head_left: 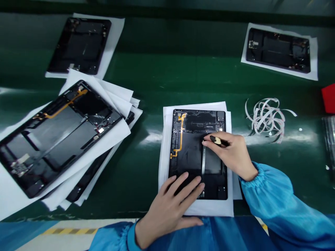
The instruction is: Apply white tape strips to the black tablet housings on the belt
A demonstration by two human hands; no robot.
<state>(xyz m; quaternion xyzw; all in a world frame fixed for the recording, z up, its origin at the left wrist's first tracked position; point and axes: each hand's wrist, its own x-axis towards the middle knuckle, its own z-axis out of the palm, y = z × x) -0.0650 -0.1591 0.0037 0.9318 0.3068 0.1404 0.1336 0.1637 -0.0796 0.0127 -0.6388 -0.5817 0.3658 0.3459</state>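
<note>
A black tablet back housing (191, 146) lies on white sheets (217, 209) in front of me. An orange flex cable (181, 134) runs down its left side, and a thin silvery strip (203, 160) runs lengthwise near its middle. My left hand (172, 204) rests flat with fingers spread over the housing's lower left part. My right hand (230, 150) is closed in a pinch around a small black-and-cream tool (216, 140) whose exact kind is unclear. Its fingertips are at the upper end of the strip; the tool's tip is mostly hidden.
At the left, tablet housings (60, 136) are stacked with white sheets between them. Single housings lie on sheets at the back left (81, 45) and back right (278, 50). Curled white tape strips (269, 118) lie right of my work. A red container (329, 98) stands at the right edge.
</note>
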